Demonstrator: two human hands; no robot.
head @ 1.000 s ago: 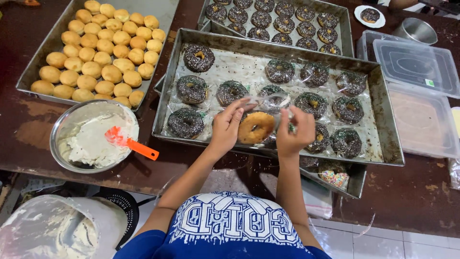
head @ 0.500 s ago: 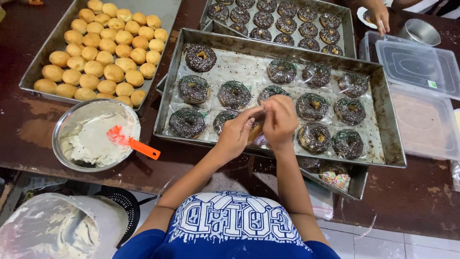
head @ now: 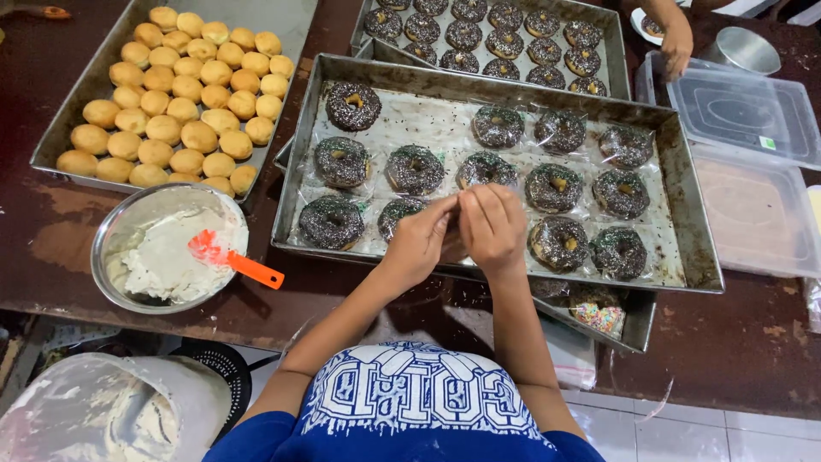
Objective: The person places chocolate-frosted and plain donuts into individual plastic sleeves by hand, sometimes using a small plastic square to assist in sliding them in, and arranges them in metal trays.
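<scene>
My left hand [head: 419,245] and my right hand [head: 494,224] are pressed together, fingertips meeting, at the near edge of a big metal tray [head: 689,184]. Both are closed on a doughnut in a clear plastic wrapper [head: 452,251], which they almost fully hide. Around them the tray holds several chocolate doughnuts with sprinkles [head: 554,188], each in a clear wrapper. One of these wrapped doughnuts [head: 398,211] lies just left of my left hand, and another [head: 559,243] lies just right of my right hand.
A tray of plain round buns [head: 171,103] stands far left. Near it sits a steel bowl of white cream [head: 162,248] with an orange spatula [head: 236,261]. Behind is a second doughnut tray [head: 496,30], with clear lidded boxes [head: 744,111] on the right. Another person's hand [head: 676,43] is at the top right.
A second ago my hands were apart with a brown doughnut in a clear wrapper showing between them. They have closed together over it and it is now hidden.
</scene>
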